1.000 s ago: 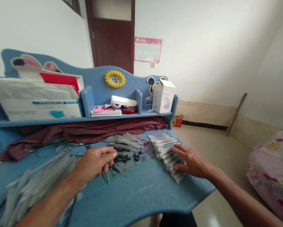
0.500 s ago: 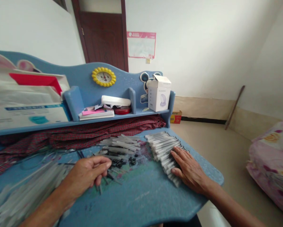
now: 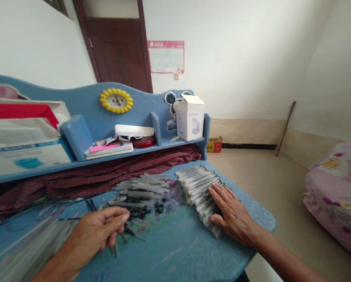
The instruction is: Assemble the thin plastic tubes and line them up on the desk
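My right hand (image 3: 231,213) lies flat, fingers stretched out, on a neat row of clear pen tubes (image 3: 197,184) at the right end of the blue desk (image 3: 175,250). My left hand (image 3: 97,233) rests on the desk with its fingers curled together, beside a scatter of small black parts (image 3: 144,209); whether it holds anything is hidden. A loose heap of pale tubes (image 3: 143,186) lies just behind those parts. More tubes (image 3: 25,250), blurred, spread along the left under my left forearm.
A red checked cloth (image 3: 105,172) lies under the desk's shelf. The shelf holds a white box (image 3: 189,117), books (image 3: 107,148), a red tin (image 3: 143,141) and large packets (image 3: 22,152). A flowered bed (image 3: 336,192) stands at the right; bare floor lies between.
The view has swung right and down. My right hand slid along the tube row toward its near end. My left hand drew slightly back toward me.
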`<state>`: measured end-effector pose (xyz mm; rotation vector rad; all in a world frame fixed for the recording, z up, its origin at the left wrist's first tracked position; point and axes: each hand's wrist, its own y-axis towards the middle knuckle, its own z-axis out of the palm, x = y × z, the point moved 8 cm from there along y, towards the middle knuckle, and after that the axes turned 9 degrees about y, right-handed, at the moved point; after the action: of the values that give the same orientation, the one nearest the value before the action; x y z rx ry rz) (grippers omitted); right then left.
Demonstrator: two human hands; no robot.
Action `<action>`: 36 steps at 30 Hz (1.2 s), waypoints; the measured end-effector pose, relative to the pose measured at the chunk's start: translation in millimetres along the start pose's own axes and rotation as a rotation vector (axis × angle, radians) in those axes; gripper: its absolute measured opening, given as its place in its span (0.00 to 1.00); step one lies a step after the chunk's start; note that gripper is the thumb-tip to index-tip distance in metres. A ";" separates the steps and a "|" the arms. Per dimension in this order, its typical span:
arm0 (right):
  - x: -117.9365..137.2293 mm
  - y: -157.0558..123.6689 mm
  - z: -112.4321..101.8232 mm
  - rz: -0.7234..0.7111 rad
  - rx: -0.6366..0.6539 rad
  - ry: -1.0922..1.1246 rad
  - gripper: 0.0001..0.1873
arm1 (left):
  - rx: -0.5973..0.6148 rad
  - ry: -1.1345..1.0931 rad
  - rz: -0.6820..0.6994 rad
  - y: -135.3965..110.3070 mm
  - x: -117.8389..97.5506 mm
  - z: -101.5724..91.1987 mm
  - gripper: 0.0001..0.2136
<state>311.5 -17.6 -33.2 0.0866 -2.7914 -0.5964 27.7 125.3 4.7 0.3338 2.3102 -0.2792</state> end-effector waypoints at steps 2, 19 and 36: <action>-1.7 0.1 -5.5 0.006 -0.050 0.026 0.32 | 0.016 -0.005 -0.015 -1.3 -1.2 -0.3 0.17; 178.3 51.4 4.7 -0.350 0.227 0.145 0.09 | -0.116 -0.203 0.060 -2.2 12.8 -19.8 0.16; 173.3 141.6 71.8 -0.111 0.319 -0.123 0.15 | -0.135 -0.272 0.072 -0.9 32.6 -23.7 0.06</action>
<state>125.0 119.5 7.5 0.2798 -2.9938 -0.1801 -10.3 136.5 -2.8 0.2917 2.0329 -0.1232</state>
